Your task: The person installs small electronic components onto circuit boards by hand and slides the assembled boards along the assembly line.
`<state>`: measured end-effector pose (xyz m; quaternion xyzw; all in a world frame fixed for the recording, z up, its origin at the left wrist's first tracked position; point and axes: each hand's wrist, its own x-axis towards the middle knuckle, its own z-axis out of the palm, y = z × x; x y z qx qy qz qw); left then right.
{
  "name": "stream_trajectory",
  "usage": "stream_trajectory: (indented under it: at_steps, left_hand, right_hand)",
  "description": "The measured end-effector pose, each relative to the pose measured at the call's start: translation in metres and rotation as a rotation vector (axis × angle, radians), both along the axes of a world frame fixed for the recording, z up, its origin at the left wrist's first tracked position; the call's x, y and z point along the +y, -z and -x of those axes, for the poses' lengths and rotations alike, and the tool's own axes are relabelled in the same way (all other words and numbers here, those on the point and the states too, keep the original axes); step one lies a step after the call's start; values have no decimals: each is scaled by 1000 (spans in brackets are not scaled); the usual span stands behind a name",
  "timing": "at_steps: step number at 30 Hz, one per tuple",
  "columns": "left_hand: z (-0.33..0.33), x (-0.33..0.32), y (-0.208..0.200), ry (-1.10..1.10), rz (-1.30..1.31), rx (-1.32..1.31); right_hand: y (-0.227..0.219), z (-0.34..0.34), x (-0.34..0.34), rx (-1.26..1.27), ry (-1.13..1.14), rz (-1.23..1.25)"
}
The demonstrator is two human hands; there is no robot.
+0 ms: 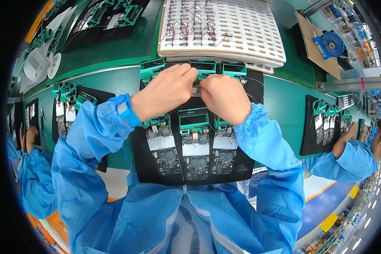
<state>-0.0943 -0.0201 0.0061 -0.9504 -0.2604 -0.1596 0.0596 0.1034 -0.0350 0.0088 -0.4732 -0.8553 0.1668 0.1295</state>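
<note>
Where our left hand (pixel 167 89) and right hand (pixel 225 97) curl: grip hidden, at the far-middle green rectangular plastic housing (pixel 204 67), on flat black mat (pixel 146 169).
Progress: this one seems unfinished; other housings (pixel 193 120), unclear.

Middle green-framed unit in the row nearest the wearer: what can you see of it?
The unit lies lengthwise on a black mat, between two similar ones. Its far end is a green, plastic-looking rectangular frame; then come small components, a white panel and, nearest the wearer, a dark circuit board. The finest parts are too small to tell. Neither the left hand nor the right hand touches it.
</note>
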Motion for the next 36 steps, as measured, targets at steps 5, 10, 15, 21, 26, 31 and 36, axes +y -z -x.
stream_trajectory:
  at_steps: [5, 10, 15, 21, 26, 31, 36]
  left_hand:
    - [5, 1, -1, -19, 30, 5]
    - [18, -4, -10, -32, 141, -37]
    - [27, -10, -8, -66, 224, -175]
    - [42, -12, -24, -121, 410, -556]
    - [57, -19, -35, -180, 728, -956]
    - [100, -27, -33, -205, 1115, -1062]
    - [135, -44, -4, -420, 1081, -931]
  right_hand:
    - [-32, -15, 27, 210, 106, 64]
    - [-33, -23, 68, 326, 380, -207]
    - [-25, -5, 82, 21, 459, -201]
    - [-28, -6, 74, 348, 469, -44]
    - [-54, 37, 22, 776, 132, 602]
    - [-43, 86, 0, 787, 40, 742]
    - [-7, 124, -16, 495, 12, 321]
